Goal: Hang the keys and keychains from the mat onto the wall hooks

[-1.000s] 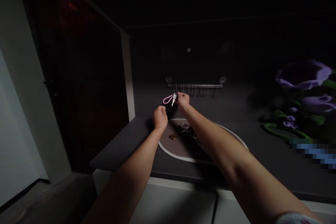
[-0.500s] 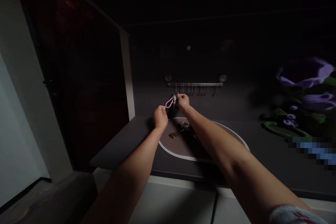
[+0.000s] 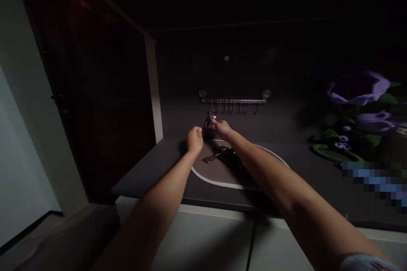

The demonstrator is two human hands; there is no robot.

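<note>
The right hand [image 3: 221, 128] pinches the keys [image 3: 210, 119] below the rail [image 3: 233, 101]. The left hand [image 3: 195, 139], loosely curled, hovers beside the mat [image 3: 219, 173].

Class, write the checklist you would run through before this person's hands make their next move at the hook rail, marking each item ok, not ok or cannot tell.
1. Rail up on the wall, both end mounts in place: ok.
2. Right hand at the small bunch with the loop: ok.
3. Bunch's ring seated on the leftmost hook: cannot tell; it is just below, too small and dark.
4. Left hand apart from the bunch: ok, lower and to its left.
5. All the items on the mat in view: not ok, the right arm hides part of the mat.
6. Good light: not ok, the wall is dim.
</note>
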